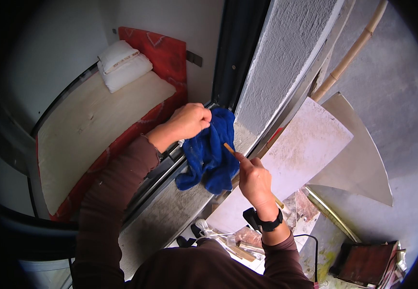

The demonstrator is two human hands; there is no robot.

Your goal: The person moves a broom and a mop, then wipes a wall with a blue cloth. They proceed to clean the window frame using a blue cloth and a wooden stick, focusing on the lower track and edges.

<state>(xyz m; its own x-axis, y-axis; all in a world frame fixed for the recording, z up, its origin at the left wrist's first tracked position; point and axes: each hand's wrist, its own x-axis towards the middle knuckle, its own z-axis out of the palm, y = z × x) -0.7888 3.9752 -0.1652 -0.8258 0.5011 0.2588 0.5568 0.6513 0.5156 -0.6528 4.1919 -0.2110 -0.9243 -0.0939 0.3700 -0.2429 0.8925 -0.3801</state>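
A crumpled blue cloth lies over a window sill and the dark track of the frame. With curled fingers, my left hand pinches the cloth near its upper left edge; the fingertips are partly hidden. My right hand is closed around a thin wooden stick. The stick's upper end points at the cloth's right side, and its lower end shows below my palm. A black band with a small device is on my right wrist.
Inside the window is a bed with white pillows and a red headboard. Outside, a pale board, a curved sheet and a bamboo pole lean close by. The rough sill runs past my left side.
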